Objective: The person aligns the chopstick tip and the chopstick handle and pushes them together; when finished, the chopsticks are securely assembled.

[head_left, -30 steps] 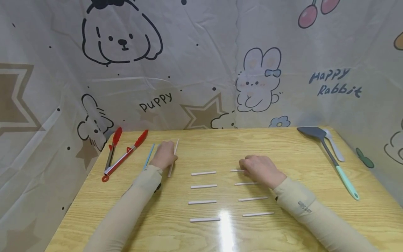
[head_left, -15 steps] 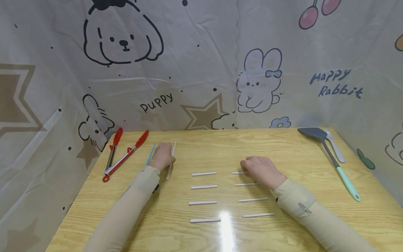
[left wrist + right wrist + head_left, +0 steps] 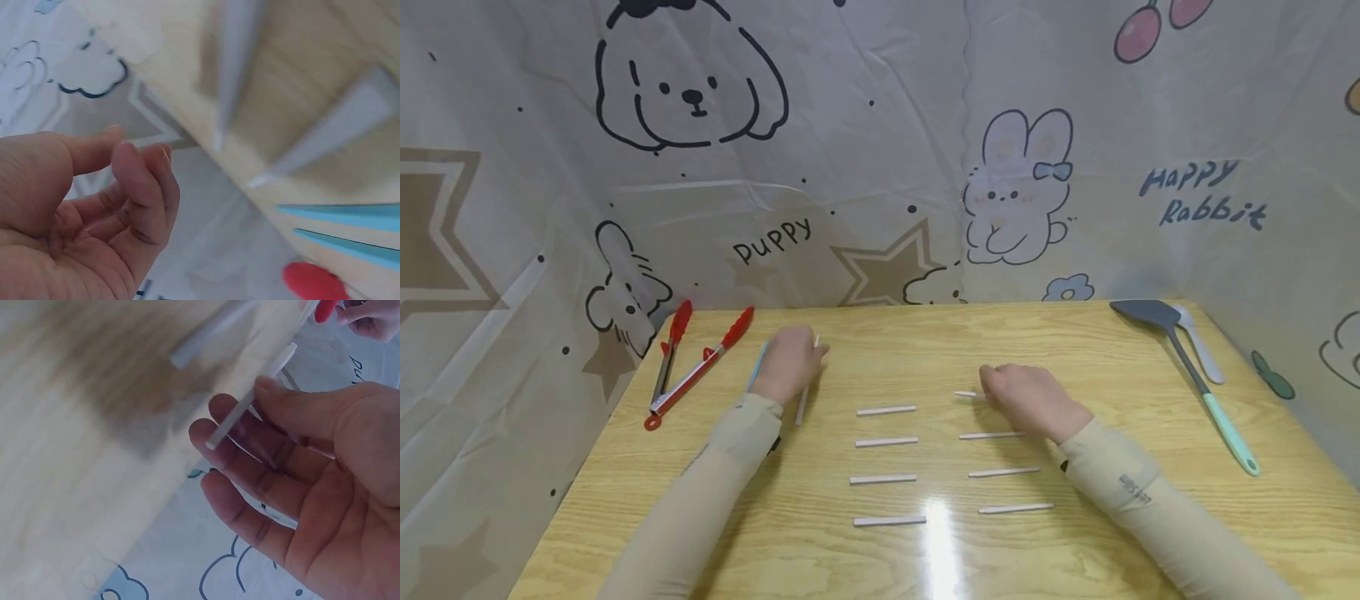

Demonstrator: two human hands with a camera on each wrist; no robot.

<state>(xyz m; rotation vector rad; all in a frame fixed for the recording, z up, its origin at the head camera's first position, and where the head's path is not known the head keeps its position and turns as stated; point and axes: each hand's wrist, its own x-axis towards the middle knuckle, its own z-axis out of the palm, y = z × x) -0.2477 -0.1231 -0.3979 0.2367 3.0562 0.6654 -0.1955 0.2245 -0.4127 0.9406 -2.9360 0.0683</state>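
In the head view my left hand (image 3: 786, 362) hovers beside a slim white stick (image 3: 802, 404) and partly covers a blue stick (image 3: 758, 365). The left wrist view shows that hand (image 3: 125, 206) loosely curled with nothing in it, apart from two tapering white sticks (image 3: 337, 134) and two pointed blue sticks (image 3: 350, 215). My right hand (image 3: 1026, 400) pinches a short white stick (image 3: 234, 419) between thumb and fingers, its end jutting out to the left. Several similar short white sticks (image 3: 887, 442) lie in two columns between and below the hands.
Red-tipped tongs (image 3: 688, 387) lie spread at the left rear of the wooden table (image 3: 880, 350). A dark spatula (image 3: 1187, 367) with a mint handle and a pale utensil (image 3: 1198, 346) lie at the right. A printed cloth (image 3: 880, 150) hangs behind and at the sides.
The left hand first shifted the white stick slightly left, then lifted its thumb away from it. The right hand has risen a little with its short white stick, away from the row below.
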